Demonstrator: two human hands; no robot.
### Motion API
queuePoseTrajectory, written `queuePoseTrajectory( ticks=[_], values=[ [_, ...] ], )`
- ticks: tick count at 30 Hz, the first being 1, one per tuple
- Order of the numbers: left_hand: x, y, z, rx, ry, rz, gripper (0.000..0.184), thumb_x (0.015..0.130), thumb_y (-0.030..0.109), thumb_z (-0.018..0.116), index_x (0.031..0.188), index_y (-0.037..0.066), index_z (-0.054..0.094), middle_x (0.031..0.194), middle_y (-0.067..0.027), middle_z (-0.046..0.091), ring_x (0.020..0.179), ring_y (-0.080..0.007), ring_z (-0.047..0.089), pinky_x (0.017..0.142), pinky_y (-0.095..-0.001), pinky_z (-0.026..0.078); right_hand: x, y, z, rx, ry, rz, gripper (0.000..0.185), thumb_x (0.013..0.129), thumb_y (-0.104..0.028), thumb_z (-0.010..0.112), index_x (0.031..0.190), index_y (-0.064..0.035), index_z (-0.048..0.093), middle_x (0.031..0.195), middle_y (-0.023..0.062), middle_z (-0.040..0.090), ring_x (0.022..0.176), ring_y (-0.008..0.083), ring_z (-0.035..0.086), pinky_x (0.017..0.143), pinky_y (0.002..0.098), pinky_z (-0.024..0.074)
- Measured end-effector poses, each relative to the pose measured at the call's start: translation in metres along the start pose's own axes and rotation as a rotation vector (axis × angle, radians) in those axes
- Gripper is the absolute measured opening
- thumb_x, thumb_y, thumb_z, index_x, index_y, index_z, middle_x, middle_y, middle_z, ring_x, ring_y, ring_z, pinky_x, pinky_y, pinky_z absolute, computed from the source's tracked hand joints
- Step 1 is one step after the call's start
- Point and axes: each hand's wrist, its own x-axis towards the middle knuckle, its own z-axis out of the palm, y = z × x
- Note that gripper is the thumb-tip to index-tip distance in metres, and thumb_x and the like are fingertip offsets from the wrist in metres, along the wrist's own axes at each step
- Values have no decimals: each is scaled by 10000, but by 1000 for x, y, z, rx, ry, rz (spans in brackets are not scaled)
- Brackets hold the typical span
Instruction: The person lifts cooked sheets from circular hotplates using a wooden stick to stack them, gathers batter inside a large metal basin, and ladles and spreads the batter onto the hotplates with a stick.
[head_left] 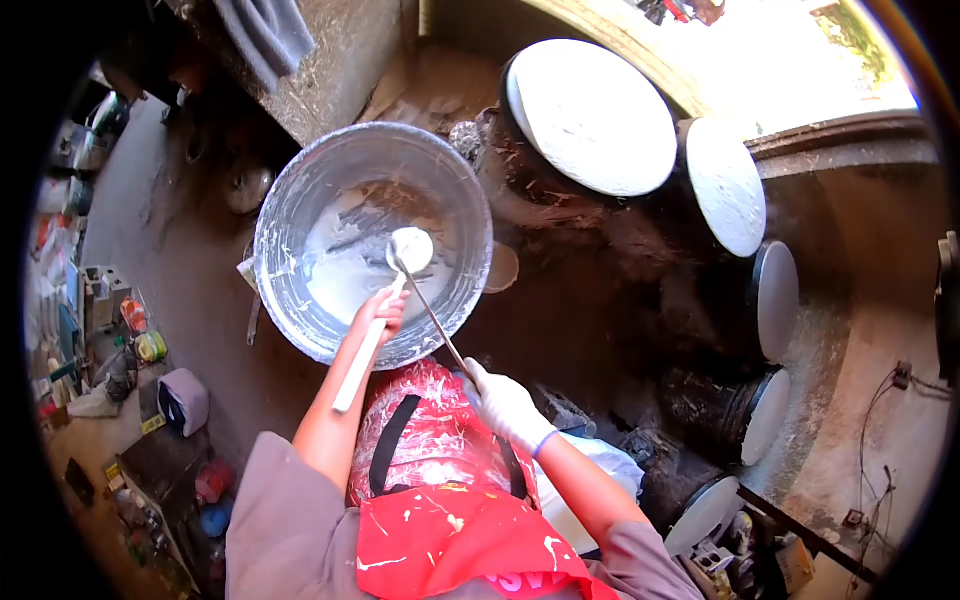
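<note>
A large round metal tub point(278, 290), streaked with white residue, stands in front of me with thin white stuff on its bottom. My left hand point(382, 312), bare, is closed around a pale flat stick point(358, 368) over the tub's near side. My right hand point(508, 408), in a white glove, grips the thin handle of a ladle point(436, 322). White paste point(411, 248) fills the ladle's bowl above the tub. The stick's far end meets the ladle near its bowl; exactly how they touch is hidden.
Several round dark-sided drums curve along the right, such as a drum with a white-coated top point(600, 118) and another point(728, 185). A red, white-splattered apron point(450, 540) covers my front. Clutter and a pink-grey seat point(184, 402) are at left; cables point(868, 440) hang at right.
</note>
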Motion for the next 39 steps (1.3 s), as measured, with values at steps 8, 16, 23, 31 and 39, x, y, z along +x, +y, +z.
queuePoseTrajectory(
  ticks=[8,16,23,31,39],
  values=[
    [-185,-26,112,175,-301,258,355,963,222,277,1193,-37,358,629,6,375,319,-25,334,301,-174,302,-147,24,-41,-18,252,-370,500,818,-187,551,1288,-123,394,673,148,577,542,302,570,505,376,447],
    [-118,6,69,306,19,215,273,921,226,420,1033,-22,440,613,19,404,355,-7,321,322,-154,276,-153,13,-11,557,511,-227,436,821,-80,572,1244,-76,465,996,192,605,836,241,641,678,280,483],
    [-236,7,123,471,-158,418,337,939,252,365,1170,11,409,617,12,387,331,-19,296,315,-169,261,-143,18,-10,645,481,-42,427,842,-110,552,1256,-77,457,816,109,627,687,90,587,645,245,478],
    [-113,51,31,360,311,290,264,912,235,432,1074,27,444,641,4,405,383,-36,299,359,-184,254,-99,-14,-13,815,442,-108,416,858,-115,529,1265,-82,450,713,24,556,604,62,515,583,212,446],
    [-167,22,47,370,188,454,313,922,274,421,1141,51,438,619,21,383,363,-29,303,347,-178,249,-70,-24,-30,674,477,-111,423,846,-120,542,1256,-72,454,650,39,548,567,68,527,547,228,450]
  ],
)
